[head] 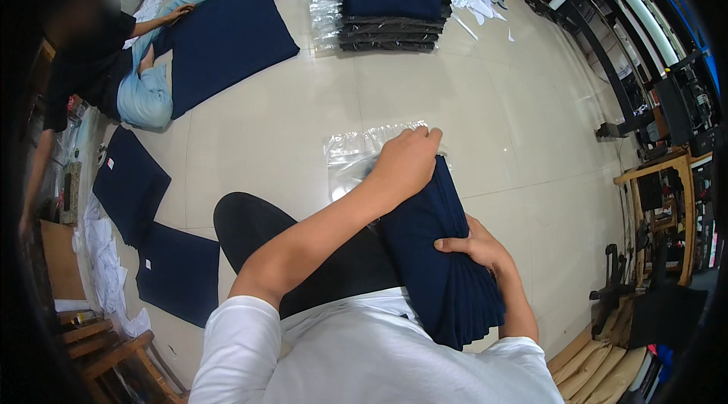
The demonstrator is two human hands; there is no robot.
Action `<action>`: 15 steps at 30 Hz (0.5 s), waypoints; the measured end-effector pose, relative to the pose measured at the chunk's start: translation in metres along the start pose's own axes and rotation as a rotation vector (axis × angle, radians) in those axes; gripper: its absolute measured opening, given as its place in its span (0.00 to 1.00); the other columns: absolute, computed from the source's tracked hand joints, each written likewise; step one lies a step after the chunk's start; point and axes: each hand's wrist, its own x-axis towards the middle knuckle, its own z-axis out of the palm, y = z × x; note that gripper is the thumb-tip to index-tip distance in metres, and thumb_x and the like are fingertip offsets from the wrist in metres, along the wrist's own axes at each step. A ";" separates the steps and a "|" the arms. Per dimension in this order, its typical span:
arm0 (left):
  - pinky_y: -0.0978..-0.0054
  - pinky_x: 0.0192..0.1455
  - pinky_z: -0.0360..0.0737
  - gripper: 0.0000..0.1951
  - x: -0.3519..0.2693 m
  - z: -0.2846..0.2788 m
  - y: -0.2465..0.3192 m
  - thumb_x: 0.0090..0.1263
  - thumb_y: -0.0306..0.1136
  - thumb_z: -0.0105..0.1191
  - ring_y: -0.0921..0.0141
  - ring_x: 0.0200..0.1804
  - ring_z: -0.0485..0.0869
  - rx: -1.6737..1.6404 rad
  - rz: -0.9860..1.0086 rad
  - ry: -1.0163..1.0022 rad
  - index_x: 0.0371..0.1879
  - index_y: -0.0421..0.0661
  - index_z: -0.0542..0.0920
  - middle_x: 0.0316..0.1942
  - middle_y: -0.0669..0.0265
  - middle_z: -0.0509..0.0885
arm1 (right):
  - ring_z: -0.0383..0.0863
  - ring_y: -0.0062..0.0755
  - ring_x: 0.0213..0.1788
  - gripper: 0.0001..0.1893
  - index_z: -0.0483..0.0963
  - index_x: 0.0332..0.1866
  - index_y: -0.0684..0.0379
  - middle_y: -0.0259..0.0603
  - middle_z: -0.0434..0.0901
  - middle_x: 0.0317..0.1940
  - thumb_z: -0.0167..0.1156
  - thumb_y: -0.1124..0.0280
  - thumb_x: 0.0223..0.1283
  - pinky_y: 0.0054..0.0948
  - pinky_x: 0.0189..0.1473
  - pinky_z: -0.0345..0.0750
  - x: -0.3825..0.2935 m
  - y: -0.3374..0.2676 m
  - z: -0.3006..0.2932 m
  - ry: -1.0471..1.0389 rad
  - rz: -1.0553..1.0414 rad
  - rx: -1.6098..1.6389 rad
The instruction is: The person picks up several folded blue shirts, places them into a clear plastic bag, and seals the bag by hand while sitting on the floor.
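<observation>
My right hand [480,244] grips a folded navy garment [426,233] along its right side, thumb on top and fingers beneath. The cloth slants across my right thigh, its lower end spreading in loose pleats beside my white shirt. My left hand [412,159] is curled at the garment's far end, its fingers closed on a clear plastic bag [350,156]. That bag lies on the tiled floor, its left part visible and the rest hidden behind my left hand and forearm. Whether the garment's far end is inside the bag cannot be made out.
Far ahead stands a stack of bagged dark garments [392,31]. A seated person at left touches a spread navy shirt [227,45]. Two folded navy garments [179,270] [131,182] lie left of me. A large machine frame [625,62] and wooden stand [679,176] are right.
</observation>
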 end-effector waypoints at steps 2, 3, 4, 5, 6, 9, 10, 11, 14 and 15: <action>0.53 0.51 0.86 0.13 0.010 0.005 -0.003 0.65 0.22 0.59 0.50 0.50 0.87 0.027 0.048 -0.085 0.48 0.37 0.82 0.43 0.50 0.84 | 0.83 0.44 0.65 0.46 0.68 0.76 0.72 0.56 0.83 0.62 0.78 0.64 0.50 0.37 0.72 0.74 0.001 -0.001 0.000 -0.003 -0.016 -0.035; 0.54 0.50 0.86 0.11 0.016 0.006 0.000 0.65 0.22 0.58 0.50 0.48 0.88 0.042 0.090 -0.091 0.46 0.37 0.82 0.43 0.50 0.84 | 0.83 0.44 0.65 0.47 0.68 0.76 0.72 0.56 0.83 0.62 0.79 0.63 0.50 0.36 0.72 0.74 0.001 0.001 0.001 -0.007 -0.019 -0.047; 0.54 0.48 0.87 0.09 0.021 0.007 0.003 0.64 0.21 0.58 0.50 0.47 0.88 0.057 0.131 -0.096 0.43 0.37 0.82 0.42 0.51 0.85 | 0.83 0.45 0.65 0.48 0.68 0.76 0.72 0.57 0.83 0.63 0.79 0.62 0.49 0.36 0.72 0.74 0.002 0.003 0.003 -0.010 -0.061 -0.102; 0.55 0.47 0.87 0.07 0.026 0.008 0.009 0.64 0.20 0.57 0.50 0.45 0.89 0.073 0.172 -0.101 0.40 0.38 0.82 0.42 0.51 0.85 | 0.82 0.47 0.66 0.48 0.68 0.75 0.72 0.59 0.83 0.63 0.80 0.61 0.49 0.36 0.72 0.74 0.005 0.004 0.005 -0.015 -0.103 -0.158; 0.57 0.45 0.88 0.07 0.027 0.017 0.015 0.63 0.21 0.59 0.51 0.43 0.89 0.062 0.224 -0.079 0.39 0.38 0.82 0.40 0.51 0.85 | 0.82 0.48 0.66 0.49 0.68 0.75 0.72 0.60 0.83 0.63 0.80 0.61 0.48 0.36 0.72 0.74 0.006 0.004 0.008 -0.018 -0.143 -0.214; 0.61 0.38 0.89 0.05 0.026 0.038 0.034 0.60 0.22 0.62 0.55 0.38 0.91 0.064 0.328 -0.057 0.34 0.38 0.83 0.35 0.53 0.87 | 0.81 0.54 0.67 0.49 0.68 0.74 0.72 0.66 0.81 0.64 0.81 0.57 0.48 0.36 0.70 0.75 0.003 -0.040 0.029 -0.152 -0.009 -0.522; 0.61 0.37 0.89 0.05 0.021 0.042 0.044 0.60 0.22 0.62 0.56 0.37 0.91 0.072 0.334 -0.089 0.34 0.39 0.84 0.34 0.53 0.87 | 0.82 0.59 0.66 0.50 0.68 0.73 0.72 0.69 0.81 0.62 0.80 0.53 0.48 0.39 0.69 0.75 0.008 -0.026 0.029 -0.120 -0.202 -0.564; 0.62 0.36 0.89 0.04 0.017 0.046 0.051 0.59 0.23 0.62 0.56 0.36 0.92 0.080 0.340 -0.120 0.33 0.39 0.84 0.32 0.54 0.87 | 0.82 0.58 0.65 0.50 0.68 0.74 0.72 0.67 0.82 0.62 0.81 0.53 0.48 0.38 0.69 0.75 0.011 -0.018 0.025 -0.120 -0.230 -0.530; 0.64 0.34 0.89 0.03 0.011 0.049 0.052 0.58 0.23 0.64 0.58 0.35 0.92 0.096 0.229 -0.061 0.28 0.40 0.83 0.30 0.55 0.87 | 0.83 0.55 0.66 0.51 0.67 0.75 0.71 0.64 0.83 0.62 0.82 0.54 0.48 0.39 0.70 0.74 0.012 -0.018 0.027 -0.144 -0.221 -0.493; 0.64 0.34 0.89 0.03 0.008 0.047 0.048 0.58 0.23 0.64 0.59 0.35 0.92 0.120 0.171 -0.044 0.27 0.41 0.83 0.30 0.55 0.87 | 0.82 0.57 0.67 0.51 0.67 0.74 0.71 0.64 0.83 0.62 0.82 0.54 0.48 0.40 0.71 0.74 0.007 -0.032 0.032 -0.161 -0.152 -0.531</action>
